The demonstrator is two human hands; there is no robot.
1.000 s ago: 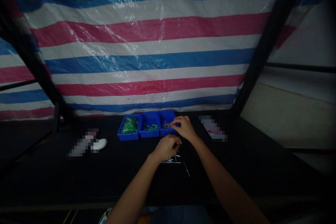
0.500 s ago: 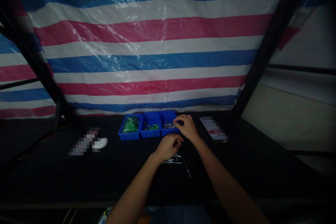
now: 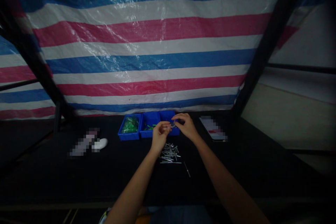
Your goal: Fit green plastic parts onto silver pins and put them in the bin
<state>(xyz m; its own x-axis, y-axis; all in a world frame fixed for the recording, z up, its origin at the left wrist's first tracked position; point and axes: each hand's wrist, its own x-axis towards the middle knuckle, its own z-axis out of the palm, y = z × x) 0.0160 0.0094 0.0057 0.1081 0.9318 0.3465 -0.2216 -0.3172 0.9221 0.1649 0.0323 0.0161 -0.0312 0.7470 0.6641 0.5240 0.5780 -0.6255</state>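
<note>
Over the front of the right blue bin, my left hand and my right hand are close together. The fingers of my left hand are pinched, with something small and shiny at their tips. My right hand curls its thumb and fingers beside small metal pieces; what it grips, if anything, is too small to make out. Below my left hand lies a pile of metal rods on the black table, with one rod apart to the right.
The middle blue bin holds green pieces, and the left blue bin holds a green-filled plastic bag. A phone lies to the right. A white object lies to the left. Striped sheeting hangs behind.
My left hand has moved up and left from above the rod pile to the right bin, uncovering the pile. My right hand has stayed over the bin, shifting only slightly.
</note>
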